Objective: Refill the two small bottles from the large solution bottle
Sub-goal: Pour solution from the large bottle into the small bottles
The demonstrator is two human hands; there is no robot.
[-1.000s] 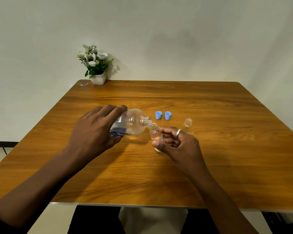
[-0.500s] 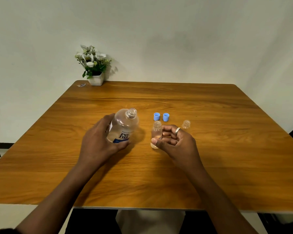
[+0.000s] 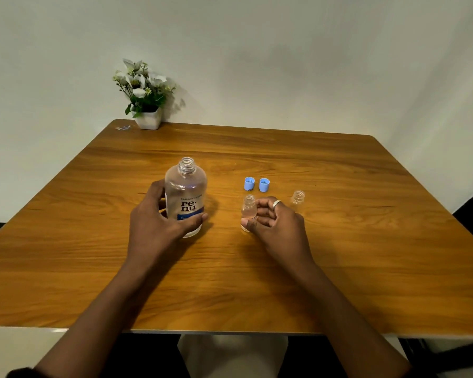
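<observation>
Wooden table (image 3: 339, 255): large bottle (image 3: 186, 186) upright, left hand (image 3: 153, 227) curled round it

The light in here is soft and even and comes from the front left. The potted flowers (image 3: 145, 96) throw a faint shadow rightward on the wall (image 3: 284, 50), and the large solution bottle (image 3: 186, 197) lays a pale one on the tabletop (image 3: 339, 255). A mild sheen lies toward the tabletop's near edge. The held small bottle (image 3: 248, 210) and the free small bottle (image 3: 298, 197) nearly melt into the wood. The tabletop's edges bow and the picture's corners darken.

Uncapped, upright: large bottle (image 3: 185, 192), left small bottle (image 3: 248, 207), right small bottle (image 3: 298, 198)
</observation>
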